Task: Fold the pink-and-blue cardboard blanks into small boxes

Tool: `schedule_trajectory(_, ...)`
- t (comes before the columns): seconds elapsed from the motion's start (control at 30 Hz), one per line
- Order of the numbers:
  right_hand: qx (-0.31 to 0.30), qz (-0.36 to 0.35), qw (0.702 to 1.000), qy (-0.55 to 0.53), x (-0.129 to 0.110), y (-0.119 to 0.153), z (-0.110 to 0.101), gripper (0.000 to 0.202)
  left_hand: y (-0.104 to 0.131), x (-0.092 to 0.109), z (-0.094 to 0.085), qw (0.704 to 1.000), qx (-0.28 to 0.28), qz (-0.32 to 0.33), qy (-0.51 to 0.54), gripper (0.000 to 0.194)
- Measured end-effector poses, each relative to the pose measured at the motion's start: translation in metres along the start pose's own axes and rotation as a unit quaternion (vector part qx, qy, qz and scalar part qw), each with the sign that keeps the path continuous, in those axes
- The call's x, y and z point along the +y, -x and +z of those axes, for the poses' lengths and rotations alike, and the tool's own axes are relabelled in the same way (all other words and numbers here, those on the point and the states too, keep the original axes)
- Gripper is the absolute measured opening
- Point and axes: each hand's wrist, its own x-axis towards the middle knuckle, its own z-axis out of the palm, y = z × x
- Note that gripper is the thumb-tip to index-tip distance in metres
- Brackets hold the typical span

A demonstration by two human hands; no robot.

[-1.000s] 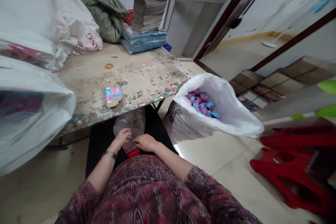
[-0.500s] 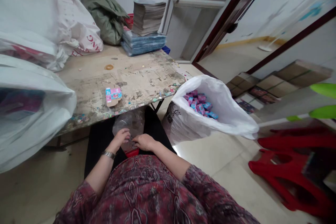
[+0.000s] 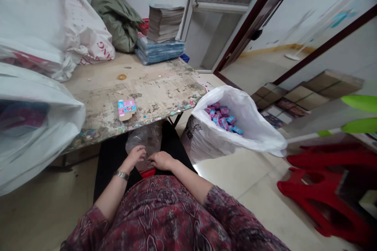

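Note:
Both hands are low over my lap, at a clear plastic bag (image 3: 150,133) that lies between my legs under the table edge. My left hand (image 3: 136,156), with a metal watch on the wrist, is at the bag's left side, its fingers loosely bent and a little apart; I see nothing in them. On the right, the fingers of my right hand (image 3: 161,160) are bent together at the bag's opening, and what they hold, if anything, is too small to make out. Part of a red container (image 3: 147,173) shows beneath. A flattish pink and blue carton (image 3: 127,109) lies on the table.
The worn table (image 3: 159,82) bears a rubber ring (image 3: 121,77), stacked sheets (image 3: 165,22) and full sacks (image 3: 91,35). A white sack (image 3: 253,137) of small pink and blue boxes (image 3: 222,117) stands at right. Farther right are red stools (image 3: 318,192) and cartons (image 3: 332,83).
The view has shifted slightly. Both hands stay at the plastic bag in nearly the same pose, and the carton on the table has not moved.

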Motion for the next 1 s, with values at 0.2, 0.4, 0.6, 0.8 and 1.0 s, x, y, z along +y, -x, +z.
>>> schedule_trajectory(0.2,-0.012,0.003,1.000,0.006,0.000,-0.002,-0.001,0.038,0.000,0.001,0.002,1.000,-0.016,-0.005,0.006,0.046)
schedule_trajectory(0.4,-0.039,0.012,0.999,0.017,-0.001,-0.007,-0.006,0.034,-0.004,0.001,0.004,0.999,-0.028,-0.016,0.019,0.045)
schedule_trajectory(0.6,-0.082,0.022,0.996,0.034,-0.005,-0.017,-0.013,0.031,-0.006,0.001,0.004,0.998,-0.035,-0.025,0.039,0.045)
schedule_trajectory(0.8,-0.112,0.034,0.992,0.048,-0.009,-0.027,-0.018,0.030,-0.004,0.002,-0.001,0.997,-0.043,-0.022,0.059,0.048)
schedule_trajectory(1.0,-0.109,0.048,0.991,0.061,-0.011,-0.029,-0.014,0.029,-0.006,0.001,-0.004,0.996,-0.048,-0.014,0.069,0.043)
